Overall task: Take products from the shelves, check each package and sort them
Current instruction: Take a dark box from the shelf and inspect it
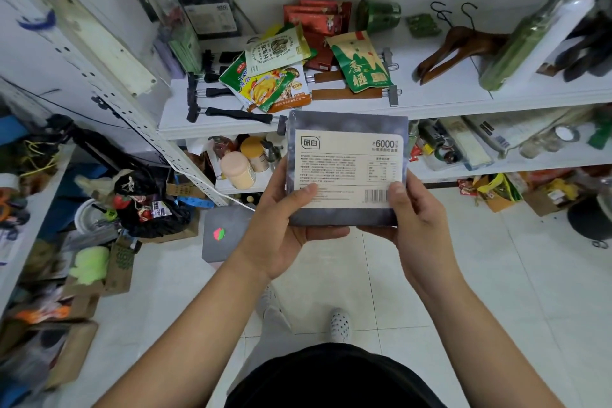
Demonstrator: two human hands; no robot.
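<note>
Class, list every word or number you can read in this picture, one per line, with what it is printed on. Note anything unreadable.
"≥6000": cream label of the dark pack held by the left hand and right hand.
"研白": logo on the same label.
"香榧": green and tan pouch on the upper shelf.
Small print and barcode digits on the label: too small to read.
Other shelf packets: blurred.

Fine print on the pouch [346,162] (too small) is illegible.
</note>
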